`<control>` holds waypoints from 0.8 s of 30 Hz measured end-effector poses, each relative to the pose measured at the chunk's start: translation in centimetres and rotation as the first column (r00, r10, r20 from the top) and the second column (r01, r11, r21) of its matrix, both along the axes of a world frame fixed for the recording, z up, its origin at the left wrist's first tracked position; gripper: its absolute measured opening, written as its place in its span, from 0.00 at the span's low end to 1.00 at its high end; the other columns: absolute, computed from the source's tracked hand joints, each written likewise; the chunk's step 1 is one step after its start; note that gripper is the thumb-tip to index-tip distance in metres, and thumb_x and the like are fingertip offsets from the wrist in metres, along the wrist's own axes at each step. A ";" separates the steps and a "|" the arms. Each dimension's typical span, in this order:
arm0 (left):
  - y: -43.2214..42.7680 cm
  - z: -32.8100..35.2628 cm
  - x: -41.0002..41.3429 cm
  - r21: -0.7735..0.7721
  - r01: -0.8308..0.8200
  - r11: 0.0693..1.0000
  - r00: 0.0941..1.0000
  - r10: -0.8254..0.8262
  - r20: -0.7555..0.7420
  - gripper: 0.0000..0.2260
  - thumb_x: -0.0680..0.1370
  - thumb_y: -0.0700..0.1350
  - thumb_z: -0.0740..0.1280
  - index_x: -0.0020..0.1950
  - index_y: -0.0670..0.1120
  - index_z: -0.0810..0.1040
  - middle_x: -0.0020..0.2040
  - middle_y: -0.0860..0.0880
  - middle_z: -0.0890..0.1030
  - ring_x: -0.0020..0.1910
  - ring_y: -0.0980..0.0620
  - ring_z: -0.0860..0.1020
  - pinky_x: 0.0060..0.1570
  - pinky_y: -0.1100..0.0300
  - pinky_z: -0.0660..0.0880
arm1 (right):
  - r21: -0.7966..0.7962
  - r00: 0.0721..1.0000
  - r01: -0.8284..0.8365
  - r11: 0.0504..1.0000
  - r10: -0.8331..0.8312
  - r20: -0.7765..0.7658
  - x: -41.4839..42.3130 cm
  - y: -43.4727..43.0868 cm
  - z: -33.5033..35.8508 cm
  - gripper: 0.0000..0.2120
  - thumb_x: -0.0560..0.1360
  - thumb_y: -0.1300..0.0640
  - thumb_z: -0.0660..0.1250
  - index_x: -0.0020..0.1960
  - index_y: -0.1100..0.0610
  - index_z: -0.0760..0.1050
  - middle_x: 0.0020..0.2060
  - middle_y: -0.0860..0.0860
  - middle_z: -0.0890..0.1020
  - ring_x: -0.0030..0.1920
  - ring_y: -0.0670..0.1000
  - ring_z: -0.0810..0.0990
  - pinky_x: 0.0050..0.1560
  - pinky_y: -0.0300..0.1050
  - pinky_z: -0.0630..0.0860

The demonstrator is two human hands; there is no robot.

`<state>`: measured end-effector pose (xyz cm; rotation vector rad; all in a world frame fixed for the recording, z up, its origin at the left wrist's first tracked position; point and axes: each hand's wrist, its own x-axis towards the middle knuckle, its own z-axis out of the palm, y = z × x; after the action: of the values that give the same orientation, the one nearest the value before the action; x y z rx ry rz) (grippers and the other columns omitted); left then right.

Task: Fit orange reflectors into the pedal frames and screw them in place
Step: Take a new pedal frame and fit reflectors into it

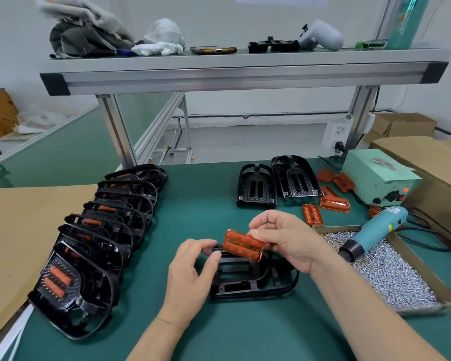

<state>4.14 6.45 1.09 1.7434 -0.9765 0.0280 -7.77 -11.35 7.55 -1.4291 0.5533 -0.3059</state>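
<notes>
Roughly mid-batch at this point, I'd say. Along the left side of the green bench (206, 194) there was a long row of finished pedals (94, 243) leaning on each other. Orange showed through the slots on most of them, so those looked done. I couldn't make out their screws from here, though.

The one being worked on was the black pedal frame (245, 280), lying flat near the middle. The left hand (193, 267) gripped its far-left edge, fingers curled round the plastic. The right hand (284, 238) pinched an orange reflector (244, 245) between thumb and fingertips. It was held tilted just above the far end of the frame and wasn't seated yet. Whether it was already touching the frame, I couldn't tell.

What was left for this one: drop the reflector in, then screw it down. The blue electric screwdriver (375, 230) lay untouched on the tray of screws (391, 272) to the right, so no screwing on this one yet.

After that, two more empty frames (257, 185) waited at the far side. A handful of loose reflectors (333, 203) sat just right of them, near the pale green power box (378, 175). So there was a decent pile done and at least three pedals to go, judging by what was laid out.
</notes>
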 end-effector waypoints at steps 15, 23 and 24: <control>0.1 -0.3 -0.1 -0.051 -0.029 0.998 0.995 0.024 -0.096 0.03 0.73 0.45 0.68 0.42 0.54 0.77 0.39 0.55 0.80 0.41 0.52 0.78 0.46 0.63 0.74 | -0.118 0.999 -0.009 0.993 0.012 0.031 1.6 2.2 -0.8 0.08 0.74 0.69 0.72 0.47 0.58 0.78 0.42 0.57 0.83 0.41 0.49 0.79 0.43 0.39 0.74; 0.2 -0.1 -0.3 -0.038 -0.009 0.999 1.000 0.008 -0.025 0.08 0.73 0.42 0.67 0.44 0.56 0.75 0.43 0.57 0.79 0.44 0.54 0.78 0.47 0.70 0.71 | -0.214 0.995 0.074 0.974 -0.057 0.084 1.2 2.2 -1.4 0.07 0.74 0.69 0.71 0.47 0.59 0.80 0.41 0.51 0.84 0.42 0.44 0.80 0.46 0.37 0.76; 0.2 -0.1 -0.3 -0.038 -0.014 0.999 1.000 0.013 -0.014 0.08 0.73 0.41 0.67 0.45 0.56 0.75 0.43 0.57 0.79 0.45 0.54 0.78 0.47 0.70 0.71 | -0.242 0.993 0.105 0.964 -0.089 0.076 1.2 2.1 -1.5 0.06 0.74 0.69 0.71 0.47 0.59 0.81 0.42 0.50 0.84 0.44 0.45 0.80 0.49 0.40 0.77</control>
<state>3.81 6.63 1.00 1.7130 -0.9488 0.0431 -6.53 -9.21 6.07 -1.6279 0.5473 -0.5118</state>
